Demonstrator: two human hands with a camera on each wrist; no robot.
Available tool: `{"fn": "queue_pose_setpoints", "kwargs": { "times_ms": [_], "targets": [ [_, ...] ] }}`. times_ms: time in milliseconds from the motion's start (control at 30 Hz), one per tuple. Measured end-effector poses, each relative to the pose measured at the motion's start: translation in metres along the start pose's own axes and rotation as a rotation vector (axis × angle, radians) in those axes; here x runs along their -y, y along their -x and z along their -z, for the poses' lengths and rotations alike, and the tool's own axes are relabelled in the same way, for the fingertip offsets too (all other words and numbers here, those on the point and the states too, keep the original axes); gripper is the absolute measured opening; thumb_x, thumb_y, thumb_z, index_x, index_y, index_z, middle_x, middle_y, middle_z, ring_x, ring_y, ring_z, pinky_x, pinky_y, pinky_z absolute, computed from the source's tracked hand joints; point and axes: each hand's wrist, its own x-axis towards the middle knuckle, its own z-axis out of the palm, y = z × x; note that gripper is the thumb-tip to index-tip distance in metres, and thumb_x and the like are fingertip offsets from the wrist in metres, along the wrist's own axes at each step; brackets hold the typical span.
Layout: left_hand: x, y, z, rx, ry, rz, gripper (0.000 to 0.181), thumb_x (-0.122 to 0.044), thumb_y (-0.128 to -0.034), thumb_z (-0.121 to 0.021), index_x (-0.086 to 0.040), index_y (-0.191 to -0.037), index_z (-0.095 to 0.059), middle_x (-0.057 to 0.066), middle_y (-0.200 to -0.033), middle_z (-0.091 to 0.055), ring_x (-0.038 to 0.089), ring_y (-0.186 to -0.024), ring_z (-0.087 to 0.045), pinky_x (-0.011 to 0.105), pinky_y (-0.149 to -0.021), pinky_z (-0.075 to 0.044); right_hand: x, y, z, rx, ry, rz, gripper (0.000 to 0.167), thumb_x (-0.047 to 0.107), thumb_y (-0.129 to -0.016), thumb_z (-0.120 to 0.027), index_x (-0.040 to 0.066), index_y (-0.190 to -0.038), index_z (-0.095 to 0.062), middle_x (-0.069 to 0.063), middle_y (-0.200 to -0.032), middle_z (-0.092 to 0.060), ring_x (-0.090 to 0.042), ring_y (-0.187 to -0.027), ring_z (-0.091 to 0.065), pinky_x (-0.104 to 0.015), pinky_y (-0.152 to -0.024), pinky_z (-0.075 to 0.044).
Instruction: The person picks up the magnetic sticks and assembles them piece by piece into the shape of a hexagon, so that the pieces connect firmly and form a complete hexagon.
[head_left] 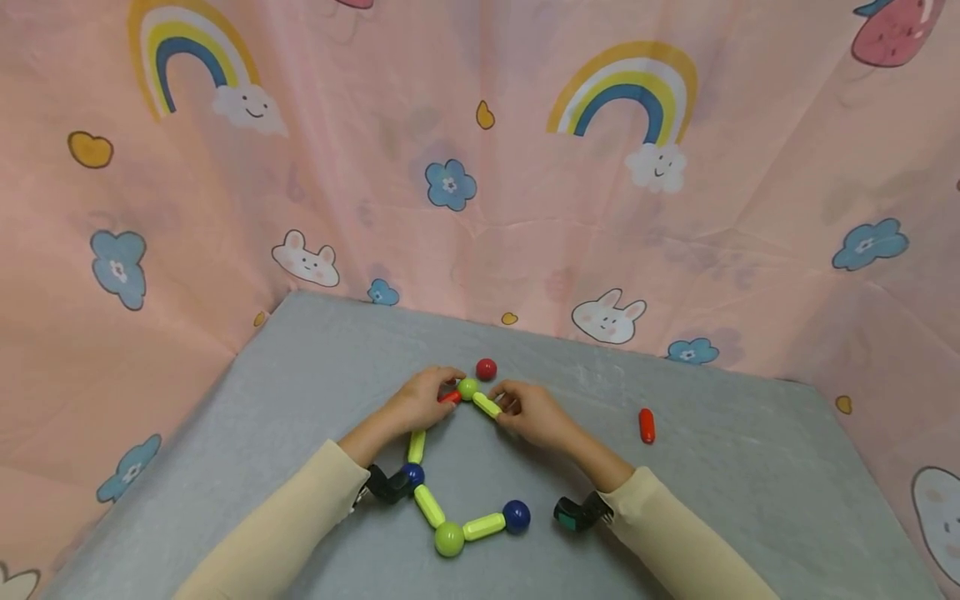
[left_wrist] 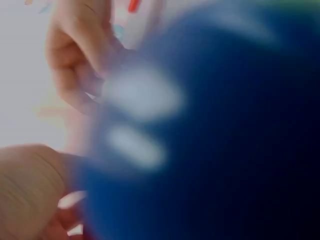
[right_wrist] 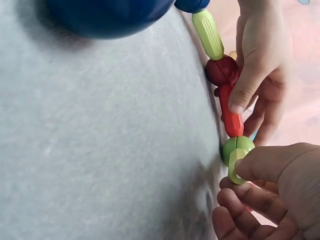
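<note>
My left hand (head_left: pixel 417 398) holds a red magnetic rod (right_wrist: pixel 231 112) between thumb and fingers. One end of it meets a dark red ball (right_wrist: pixel 220 72), the other a green ball (head_left: pixel 468 388). With thumb and fingers, my right hand (head_left: pixel 538 415) pinches a yellow-green rod (head_left: pixel 487 405) whose far end is at that green ball; whether they touch cannot be told. From the dark red ball the chain runs on through a yellow-green rod (head_left: pixel 416 447), a blue ball (head_left: pixel 413 475), another rod (head_left: pixel 430 507), a green ball (head_left: pixel 449 539) and a rod (head_left: pixel 483 527) to a blue end ball (head_left: pixel 517 517).
A loose red ball (head_left: pixel 486 369) lies just behind the hands. Off to the right is a separate red rod (head_left: pixel 647 425). A grey cloth (head_left: pixel 720 500) covers the table, and a pink patterned curtain (head_left: pixel 510 250) hangs behind it. Blurred blue (left_wrist: pixel 225 125) fills most of the left wrist view.
</note>
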Motion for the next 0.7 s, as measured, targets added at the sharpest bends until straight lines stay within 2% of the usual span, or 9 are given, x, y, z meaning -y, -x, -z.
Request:
{"fn": "queue_pose_setpoints", "kwargs": {
  "times_ms": [100, 233, 400, 467, 567, 700],
  "targets": [
    [0.002, 0.0, 0.001, 0.002, 0.013, 0.008, 0.044, -0.003, -0.0862, -0.065, -0.009, -0.13, -0.058, 0.011, -0.119, -0.062, 0.022, -0.1, -0.057, 0.038, -0.087, -0.049, 0.001, -0.004, 0.001, 0.013, 0.001, 0.016, 0.027, 0.004, -0.082, -0.067, 0.006, -0.109, -0.065, -0.008, -0.092, -0.069, -0.012, -0.075, -0.059, -0.021, -0.057, -0.049],
    [0.003, 0.001, 0.002, -0.006, 0.031, 0.003, 0.044, -0.001, -0.0859, -0.063, -0.009, -0.129, -0.059, 0.011, -0.118, -0.064, 0.024, -0.104, -0.058, 0.04, -0.09, -0.049, 0.002, -0.011, 0.005, 0.01, 0.015, 0.02, 0.025, 0.005, -0.083, -0.066, 0.004, -0.109, -0.064, -0.009, -0.093, -0.069, -0.015, -0.077, -0.062, -0.026, -0.065, -0.052],
    [0.003, 0.002, 0.004, -0.019, 0.042, -0.009, 0.042, 0.001, -0.0855, -0.062, -0.008, -0.127, -0.06, 0.011, -0.116, -0.065, 0.025, -0.105, -0.059, 0.04, -0.09, -0.049, 0.001, -0.03, 0.012, -0.033, 0.042, -0.009, 0.029, 0.008, -0.087, -0.063, 0.003, -0.116, -0.062, -0.014, -0.112, -0.065, -0.025, -0.092, -0.064, -0.037, -0.078, -0.054],
    [0.003, 0.002, 0.004, -0.027, 0.038, -0.01, 0.042, 0.001, -0.0857, -0.062, -0.008, -0.126, -0.06, 0.011, -0.115, -0.065, 0.025, -0.103, -0.059, 0.04, -0.089, -0.05, 0.001, -0.039, 0.015, -0.034, 0.084, -0.008, 0.035, 0.008, -0.088, -0.062, 0.006, -0.123, -0.06, -0.016, -0.122, -0.059, -0.024, -0.091, -0.063, -0.036, -0.077, -0.054],
    [0.004, 0.002, 0.003, -0.035, 0.033, -0.011, 0.041, 0.0, -0.0859, -0.062, -0.008, -0.126, -0.06, 0.011, -0.114, -0.065, 0.024, -0.103, -0.059, 0.04, -0.088, -0.049, 0.002, -0.051, 0.017, 0.007, 0.181, 0.008, 0.043, 0.008, -0.088, -0.062, 0.01, -0.131, -0.057, -0.017, -0.133, -0.052, -0.019, -0.084, -0.059, -0.032, -0.073, -0.05],
    [0.006, 0.002, 0.0, -0.047, 0.026, -0.023, 0.04, 0.0, -0.0855, -0.063, -0.008, -0.124, -0.061, 0.01, -0.112, -0.065, 0.024, -0.102, -0.059, 0.04, -0.087, -0.049, 0.003, -0.061, 0.018, 0.079, 0.277, 0.024, 0.04, 0.008, -0.088, -0.063, 0.01, -0.128, -0.059, -0.016, -0.127, -0.056, -0.02, -0.088, -0.055, -0.036, -0.078, -0.048]
  ]
}}
